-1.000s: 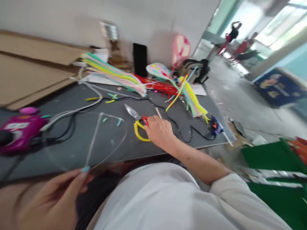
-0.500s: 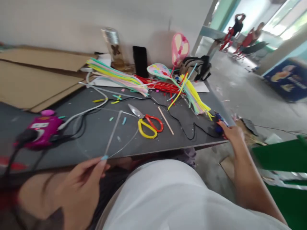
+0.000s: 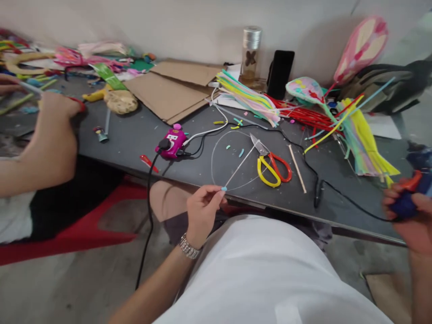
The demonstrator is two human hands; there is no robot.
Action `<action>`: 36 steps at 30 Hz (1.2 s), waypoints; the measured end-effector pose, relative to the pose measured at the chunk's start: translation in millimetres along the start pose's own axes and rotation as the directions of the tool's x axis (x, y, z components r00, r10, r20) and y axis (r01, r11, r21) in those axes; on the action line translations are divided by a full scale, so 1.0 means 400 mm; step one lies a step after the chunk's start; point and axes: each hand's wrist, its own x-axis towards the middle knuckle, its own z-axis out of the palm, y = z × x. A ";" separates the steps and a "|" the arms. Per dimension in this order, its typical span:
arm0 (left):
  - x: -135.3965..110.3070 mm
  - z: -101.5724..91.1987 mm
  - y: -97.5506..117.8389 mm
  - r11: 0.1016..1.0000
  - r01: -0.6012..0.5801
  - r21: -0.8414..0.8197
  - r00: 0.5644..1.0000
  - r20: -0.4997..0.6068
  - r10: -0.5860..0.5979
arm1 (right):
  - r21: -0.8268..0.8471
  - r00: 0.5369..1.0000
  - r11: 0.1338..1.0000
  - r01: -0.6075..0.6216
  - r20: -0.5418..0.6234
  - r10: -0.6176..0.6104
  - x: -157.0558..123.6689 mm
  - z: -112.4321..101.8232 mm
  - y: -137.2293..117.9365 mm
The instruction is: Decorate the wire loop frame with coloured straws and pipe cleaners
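My left hand (image 3: 205, 204), a metal-band watch on its wrist, pinches the near end of a thin pale stick (image 3: 240, 165). A small light-blue piece (image 3: 224, 189) shows at the fingertips. From there a fine clear wire loop (image 3: 212, 157) curves out over the table edge. At the far right, my right hand (image 3: 413, 216) is wrapped around a blue glue gun (image 3: 403, 204) with an orange trigger; a black cord runs from it. Scissors (image 3: 275, 168) with one yellow and one red handle lie beneath the stick's far end. Beside them is a short pale stick (image 3: 297, 168).
A magenta power adapter (image 3: 171, 143) with cords sits left of centre. Behind are cardboard (image 3: 175, 90), bundled pipe cleaners (image 3: 248, 96), a bottle (image 3: 251, 56), a phone (image 3: 281, 74) and a pink leaf-shaped piece (image 3: 362, 49). A co-worker's arm (image 3: 56, 139) reaches in at the left.
The view has swung left, bringing the co-worker and the cluttered left end of the table into sight. The right hand now holds the glue gun closer to me; the left keeps its pinch.
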 end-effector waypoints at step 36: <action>-0.019 0.070 -0.008 0.959 -0.269 0.091 0.962 0.065 0.264 | 0.424 0.702 0.903 -0.074 0.665 -0.255 -0.342 0.390 -0.230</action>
